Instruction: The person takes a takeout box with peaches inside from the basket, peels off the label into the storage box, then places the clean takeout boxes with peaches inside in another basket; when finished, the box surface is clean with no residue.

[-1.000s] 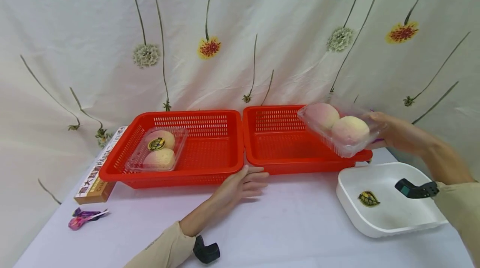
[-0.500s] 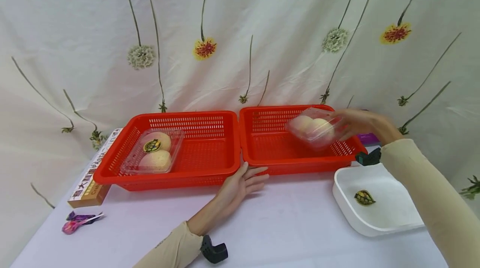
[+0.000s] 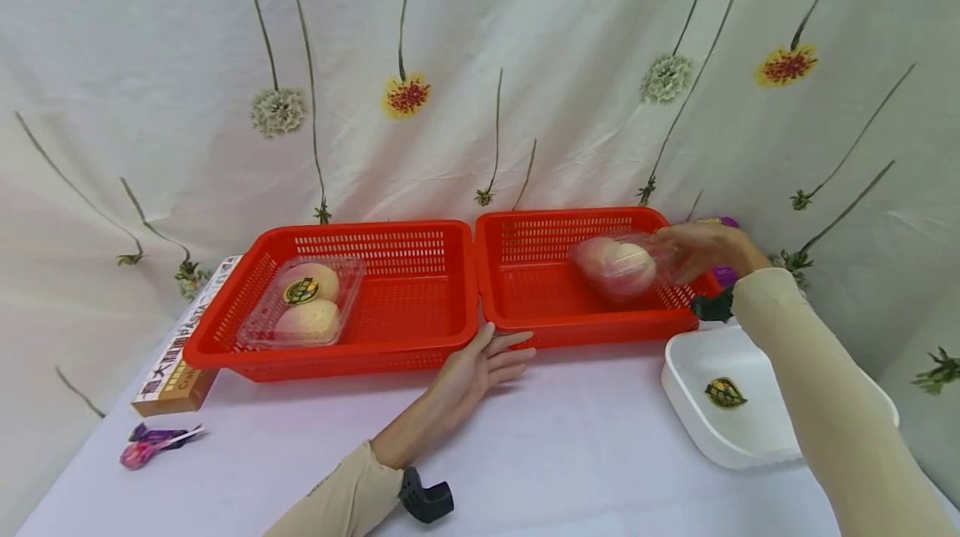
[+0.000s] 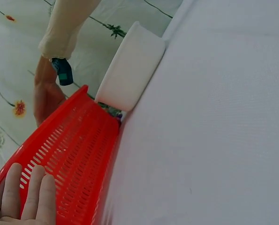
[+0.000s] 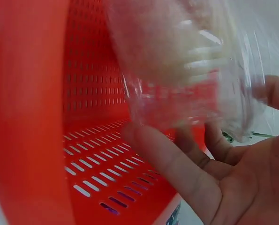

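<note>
You are working at a tabletop set, dressed a little like a shop display: red baskets [image 3: 585, 328], a white tub [image 3: 705, 429] and a pasta box [image 3: 171, 370] rest on a cloth-covered table [image 3: 570, 454] before you. A flower-printed curtain [image 3: 450, 28] fills your whole background, so the room beyond (home, lab or store) can't be told. The black device [image 3: 426, 499] at your left sleeve [image 3: 341, 491] suits a recording corner.

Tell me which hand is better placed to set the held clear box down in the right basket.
Right, I'd judge: the right hand holds the clear box at the right basket. The left hand is empty, in front of where that basket meets the left basket.
</note>
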`<action>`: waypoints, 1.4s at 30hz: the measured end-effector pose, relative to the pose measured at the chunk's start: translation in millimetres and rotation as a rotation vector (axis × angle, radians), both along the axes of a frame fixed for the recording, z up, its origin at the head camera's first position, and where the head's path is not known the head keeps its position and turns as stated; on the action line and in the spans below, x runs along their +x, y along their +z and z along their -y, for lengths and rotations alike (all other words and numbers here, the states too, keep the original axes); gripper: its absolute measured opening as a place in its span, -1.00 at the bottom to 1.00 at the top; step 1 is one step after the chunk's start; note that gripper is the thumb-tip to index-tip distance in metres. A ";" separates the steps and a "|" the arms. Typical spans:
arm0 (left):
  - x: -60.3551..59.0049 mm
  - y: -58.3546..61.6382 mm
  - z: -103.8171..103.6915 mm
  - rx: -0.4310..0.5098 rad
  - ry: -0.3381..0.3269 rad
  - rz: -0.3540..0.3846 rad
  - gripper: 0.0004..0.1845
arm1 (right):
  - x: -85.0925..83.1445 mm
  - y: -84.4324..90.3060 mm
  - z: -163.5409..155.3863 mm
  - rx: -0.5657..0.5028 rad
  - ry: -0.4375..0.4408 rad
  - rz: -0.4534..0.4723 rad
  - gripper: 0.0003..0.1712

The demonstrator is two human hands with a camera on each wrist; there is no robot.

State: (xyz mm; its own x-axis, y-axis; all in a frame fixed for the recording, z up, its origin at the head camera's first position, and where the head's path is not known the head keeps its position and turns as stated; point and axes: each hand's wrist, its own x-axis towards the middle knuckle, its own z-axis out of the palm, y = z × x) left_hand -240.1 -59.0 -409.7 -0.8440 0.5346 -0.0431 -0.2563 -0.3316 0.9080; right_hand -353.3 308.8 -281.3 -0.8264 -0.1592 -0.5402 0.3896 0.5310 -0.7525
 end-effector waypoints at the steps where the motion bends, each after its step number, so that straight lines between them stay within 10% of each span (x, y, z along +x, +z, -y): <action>1: -0.1 0.3 0.3 0.002 0.001 -0.002 -0.41 | -0.1 0.4 -0.7 0.021 -0.006 0.003 -0.37; 9: -1.1 1.5 1.0 -0.006 0.003 -0.019 -0.41 | 3.1 3.9 5.3 0.304 0.119 0.071 -0.45; 17: -0.1 1.6 0.9 -0.033 0.005 -0.032 -0.42 | 11.7 3.8 14.1 0.357 -0.016 0.071 -0.53; 26: 5.0 -0.9 11.2 -0.170 0.026 -0.093 -0.46 | 6.2 5.7 20.7 0.642 0.217 -0.146 -0.52; 31: 13.9 3.5 35.9 -0.323 -0.033 -0.251 -0.49 | 9.6 10.8 30.0 0.714 0.297 -0.384 -0.56; 38: 32.9 46.1 95.2 -0.767 -0.158 -0.629 -0.69 | 41.2 10.8 65.5 0.338 0.376 -0.649 -0.49; 42: 34.6 80.5 144.4 -0.929 0.145 -0.808 -0.76 | 56.0 6.4 90.5 0.113 0.346 -0.656 -0.48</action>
